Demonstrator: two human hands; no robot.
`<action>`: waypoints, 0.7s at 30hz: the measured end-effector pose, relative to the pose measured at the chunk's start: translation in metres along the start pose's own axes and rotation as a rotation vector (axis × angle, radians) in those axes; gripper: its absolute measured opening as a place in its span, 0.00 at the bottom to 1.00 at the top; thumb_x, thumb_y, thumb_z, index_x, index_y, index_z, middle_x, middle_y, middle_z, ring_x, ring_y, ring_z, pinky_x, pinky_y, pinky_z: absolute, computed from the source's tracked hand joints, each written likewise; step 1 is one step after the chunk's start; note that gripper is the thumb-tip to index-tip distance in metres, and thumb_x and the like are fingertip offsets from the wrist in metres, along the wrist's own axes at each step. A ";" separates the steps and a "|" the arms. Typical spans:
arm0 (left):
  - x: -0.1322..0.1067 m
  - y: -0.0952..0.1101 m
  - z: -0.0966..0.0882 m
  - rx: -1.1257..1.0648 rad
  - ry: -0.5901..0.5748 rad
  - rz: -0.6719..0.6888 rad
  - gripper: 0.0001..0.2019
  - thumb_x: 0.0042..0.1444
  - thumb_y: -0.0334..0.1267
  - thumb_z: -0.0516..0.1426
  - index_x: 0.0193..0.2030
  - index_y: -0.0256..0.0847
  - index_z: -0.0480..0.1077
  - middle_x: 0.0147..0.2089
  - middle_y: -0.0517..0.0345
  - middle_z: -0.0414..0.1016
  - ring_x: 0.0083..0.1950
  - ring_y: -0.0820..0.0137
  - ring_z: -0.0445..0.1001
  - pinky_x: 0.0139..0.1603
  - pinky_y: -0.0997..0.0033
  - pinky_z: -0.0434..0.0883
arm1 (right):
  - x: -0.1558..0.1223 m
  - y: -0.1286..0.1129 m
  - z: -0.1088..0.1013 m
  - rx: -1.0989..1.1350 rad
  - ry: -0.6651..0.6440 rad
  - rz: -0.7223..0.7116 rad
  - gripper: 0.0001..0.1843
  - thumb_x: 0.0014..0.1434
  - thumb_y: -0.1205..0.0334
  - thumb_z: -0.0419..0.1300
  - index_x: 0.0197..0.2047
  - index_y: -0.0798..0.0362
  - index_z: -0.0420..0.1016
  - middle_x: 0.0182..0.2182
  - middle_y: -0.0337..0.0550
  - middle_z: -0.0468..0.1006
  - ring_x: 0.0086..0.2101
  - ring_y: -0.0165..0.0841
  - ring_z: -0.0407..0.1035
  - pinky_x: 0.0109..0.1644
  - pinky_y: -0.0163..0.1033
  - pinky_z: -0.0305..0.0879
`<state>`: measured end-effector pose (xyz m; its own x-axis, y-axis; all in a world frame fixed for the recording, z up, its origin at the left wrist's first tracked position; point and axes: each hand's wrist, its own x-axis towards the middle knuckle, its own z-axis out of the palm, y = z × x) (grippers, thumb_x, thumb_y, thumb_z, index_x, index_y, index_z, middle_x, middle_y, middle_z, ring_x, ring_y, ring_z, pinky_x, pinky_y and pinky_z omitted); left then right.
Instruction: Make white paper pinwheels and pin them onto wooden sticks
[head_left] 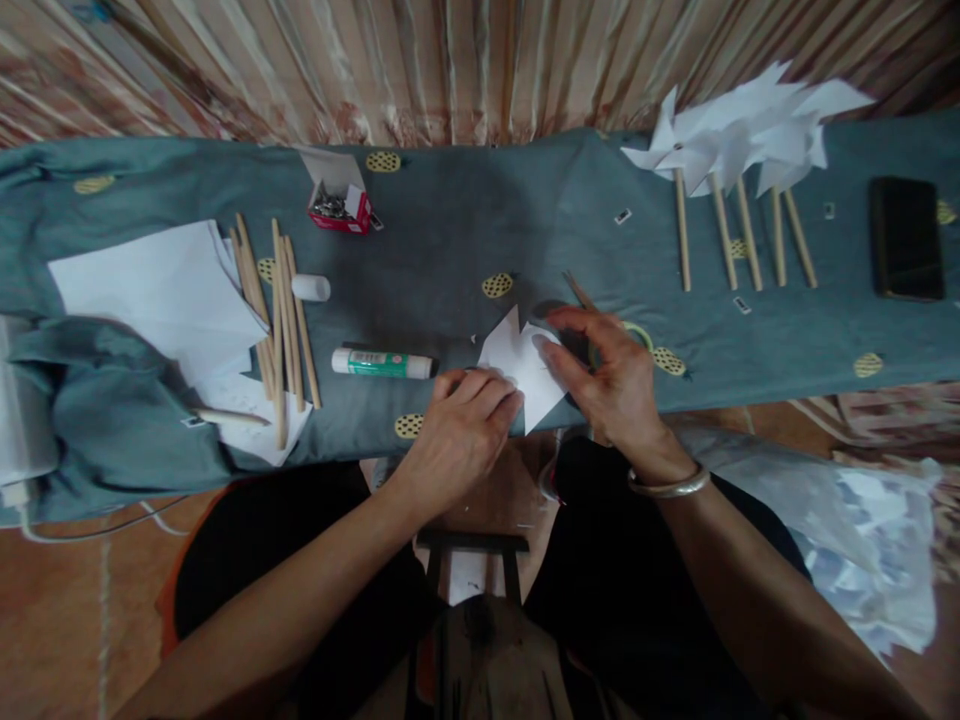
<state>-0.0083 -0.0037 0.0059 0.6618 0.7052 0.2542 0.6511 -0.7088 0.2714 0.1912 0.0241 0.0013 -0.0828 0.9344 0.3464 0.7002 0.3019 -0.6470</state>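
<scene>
A small sheet of white paper (536, 380) with cut, pointed corners lies near the front edge of the cloth. My left hand (469, 425) presses its curled fingers on the paper's lower left part. At the upper right, my right hand (615, 375) holds a bent-over part of the paper between thumb and forefinger. Partly hidden behind my right hand are scissors (577, 290), their tips and a yellow-green handle loop showing. A green and white glue stick (384, 363) lies uncapped left of my left hand, and its white cap (311, 288) lies further left.
Wooden sticks (291, 320) and white paper sheets (161, 290) lie at left. A red box of metal pins (339, 205) stands open at the back. Paper pinwheels (739, 135) on sticks and a dark phone (906, 238) lie at right. A plastic bag (862, 530) sits below.
</scene>
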 end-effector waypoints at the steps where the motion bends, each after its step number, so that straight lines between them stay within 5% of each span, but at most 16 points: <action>1: 0.000 0.000 0.000 -0.002 -0.001 0.000 0.10 0.64 0.31 0.54 0.49 0.37 0.73 0.48 0.53 0.78 0.51 0.63 0.71 0.52 0.60 0.62 | 0.001 0.001 0.000 0.002 -0.014 -0.002 0.10 0.62 0.60 0.60 0.46 0.49 0.78 0.43 0.44 0.82 0.47 0.40 0.74 0.52 0.48 0.70; 6: 0.000 0.000 0.000 -0.008 -0.007 -0.003 0.10 0.65 0.32 0.53 0.49 0.38 0.73 0.49 0.53 0.78 0.51 0.64 0.71 0.51 0.60 0.61 | 0.001 -0.001 0.000 -0.061 -0.086 -0.066 0.09 0.64 0.63 0.57 0.39 0.50 0.79 0.38 0.42 0.82 0.42 0.39 0.73 0.50 0.47 0.69; 21: 0.000 0.000 0.000 -0.012 -0.010 -0.004 0.10 0.65 0.32 0.54 0.49 0.38 0.72 0.49 0.54 0.78 0.51 0.63 0.71 0.52 0.60 0.61 | -0.002 -0.001 0.001 -0.222 -0.121 -0.273 0.11 0.67 0.65 0.54 0.42 0.53 0.78 0.43 0.46 0.81 0.44 0.40 0.72 0.51 0.47 0.71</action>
<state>-0.0083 -0.0040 0.0060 0.6627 0.7080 0.2440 0.6495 -0.7056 0.2833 0.1902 0.0225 0.0011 -0.3619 0.8445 0.3948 0.7762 0.5075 -0.3741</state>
